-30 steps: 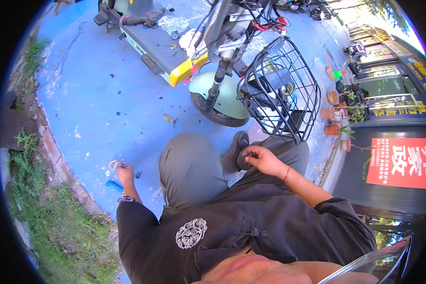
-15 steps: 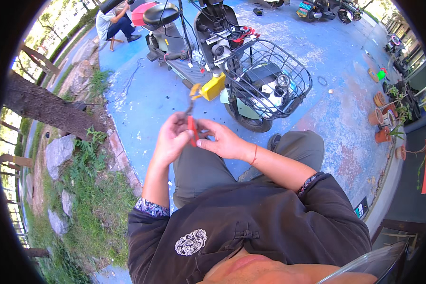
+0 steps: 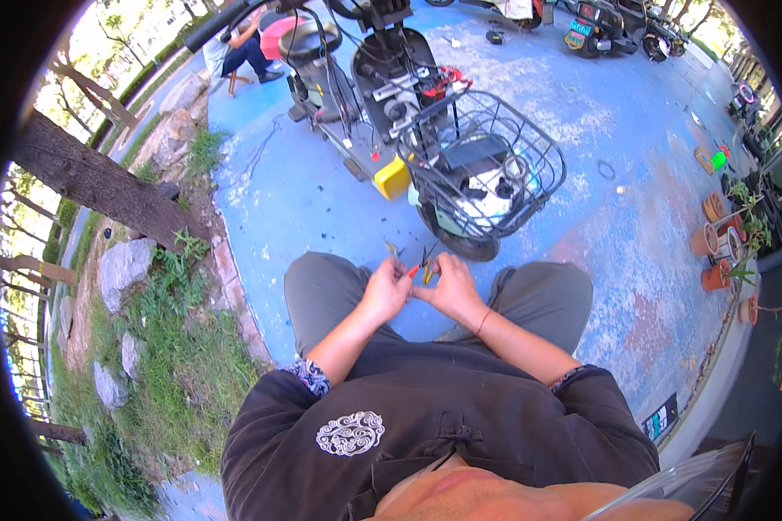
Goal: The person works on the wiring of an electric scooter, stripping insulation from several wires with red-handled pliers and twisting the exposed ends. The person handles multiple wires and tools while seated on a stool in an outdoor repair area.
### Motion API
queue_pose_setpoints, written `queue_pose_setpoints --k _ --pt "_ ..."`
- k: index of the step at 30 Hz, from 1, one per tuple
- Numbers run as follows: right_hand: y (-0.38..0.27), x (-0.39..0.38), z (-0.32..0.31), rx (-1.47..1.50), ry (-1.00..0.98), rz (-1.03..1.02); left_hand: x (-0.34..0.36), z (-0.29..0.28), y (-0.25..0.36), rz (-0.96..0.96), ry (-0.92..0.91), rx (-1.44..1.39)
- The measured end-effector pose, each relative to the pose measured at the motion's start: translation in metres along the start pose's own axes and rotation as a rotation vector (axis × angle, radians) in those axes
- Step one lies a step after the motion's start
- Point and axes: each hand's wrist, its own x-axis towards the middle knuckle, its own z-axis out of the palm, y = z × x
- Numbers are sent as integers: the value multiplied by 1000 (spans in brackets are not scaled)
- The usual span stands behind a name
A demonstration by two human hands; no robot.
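Observation:
My left hand, closed, holds a small red and yellow tool with a dark, narrow tip; whether it is one piece or two I cannot tell. My right hand has its fingers bent round the yellow part, close beside the left, between my bent knees. Just beyond stands a partly dismantled scooter with exposed cables, a yellow footboard piece, a front wheel and a black wire basket holding dark and white items.
A tree trunk, rocks and grass border the blue paving on my left. A seated person is behind the scooter. Other parked scooters stand at the back. Potted plants line the right edge.
My left hand has left the ground on the left and joined my right hand, bringing the tool. Both hands then lowered and moved right. The view has swung, showing more tree and background.

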Motion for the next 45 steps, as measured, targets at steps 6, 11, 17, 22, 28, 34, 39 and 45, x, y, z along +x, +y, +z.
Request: queue_pose_setpoints --k 6,11,17,22,28,34,39,45 --pt "18 22 24 286 -83 -177 -1 1 -27 -27 73 -330" --pt "15 30 41 840 -256 -93 -7 -14 -7 -12 24 -436" --pt "8 32 41 1160 -220 57 71 -68 26 310 341 167" --pt "14 35 46 1050 -232 132 227 -101 30 437 317 112" --pt "23 37 51 1015 -178 186 298 -86 45 402 469 187" --pt "19 38 51 1031 -263 182 307 -103 24 279 380 477" --pt "7 38 53 1080 -314 156 285 -108 9 461 374 231" --pt "4 39 57 1090 -349 126 289 -95 36 674 797 264"
